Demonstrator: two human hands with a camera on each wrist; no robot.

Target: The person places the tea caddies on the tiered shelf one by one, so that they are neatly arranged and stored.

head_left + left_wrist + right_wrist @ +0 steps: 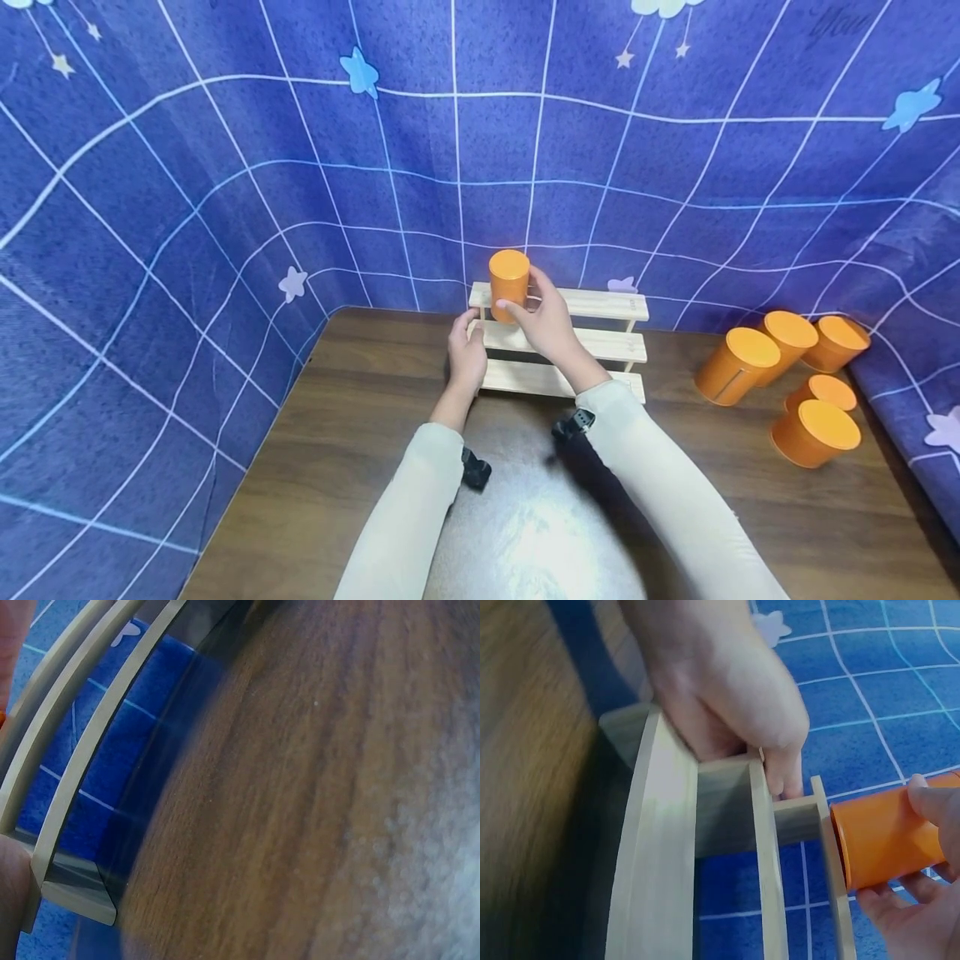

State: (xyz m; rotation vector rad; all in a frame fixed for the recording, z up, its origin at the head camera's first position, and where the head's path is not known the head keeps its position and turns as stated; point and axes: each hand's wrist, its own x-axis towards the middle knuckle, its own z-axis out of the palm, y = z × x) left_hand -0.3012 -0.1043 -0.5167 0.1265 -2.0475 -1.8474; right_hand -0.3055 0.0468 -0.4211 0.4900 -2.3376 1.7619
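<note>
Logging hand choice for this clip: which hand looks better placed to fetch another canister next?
Probably the right hand, after releasing its orange canister: the other canisters stand on that side; the left hand holds the rack's left end.

Your can has a smooth, painted-looking orange finish with a soft sheen (metal or plastic, you cannot tell by eye), and the other cans to your right share it. Your rack is pale wood, smooth and matt, apparently unvarnished. Beneath it, your surface shows brown wood grain, glossy enough to throw a white glare in front of you. The blue backdrop looks like printed cloth, softly rippled. Your pale sleeves are matt cloth; your black wrist cameras look like plastic.
</note>
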